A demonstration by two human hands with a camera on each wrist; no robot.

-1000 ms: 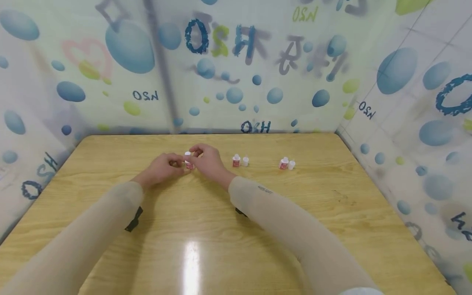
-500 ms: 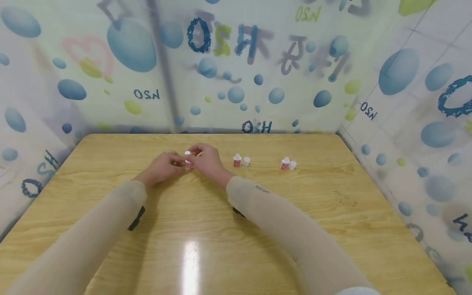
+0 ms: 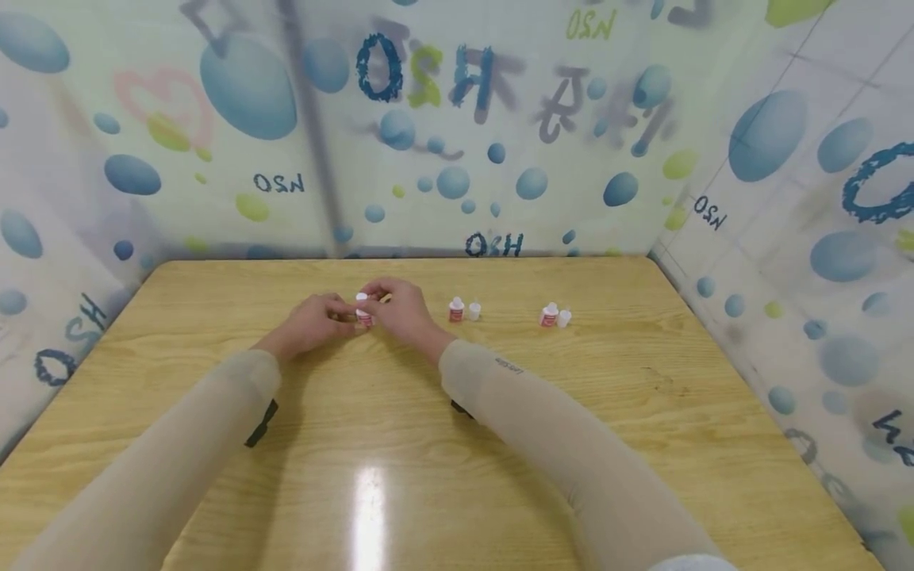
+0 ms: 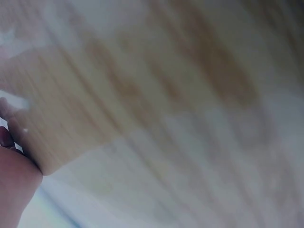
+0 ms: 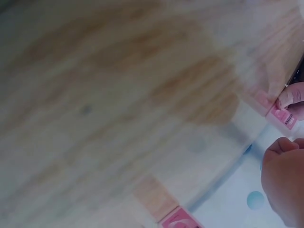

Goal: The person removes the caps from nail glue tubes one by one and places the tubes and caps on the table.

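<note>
A small white bottle (image 3: 364, 319) with a red label stands between the two hands at the table's left-centre, a white cap (image 3: 362, 297) on top. My left hand (image 3: 317, 323) grips the bottle's lower part from the left. From the right, my right hand (image 3: 403, 312) pinches around the white cap with thumb and fingers. In the right wrist view the bottle's pink-red label (image 5: 284, 118) shows beside the left fingertips, and the right hand (image 5: 285, 178) is at the right edge. The left wrist view catches only part of the left hand (image 4: 16, 185).
To the right stand two similar bottles, one nearer (image 3: 456, 312) and one farther (image 3: 549, 317). Beside each is a small white cap-like piece, a near one (image 3: 474, 312) and a far one (image 3: 564, 319). The wooden table (image 3: 400, 444) meets a patterned wall covering behind.
My right fingers have drawn in closer around the white cap. The left hand and the bottle stay in about the same place; the head view shifts slightly.
</note>
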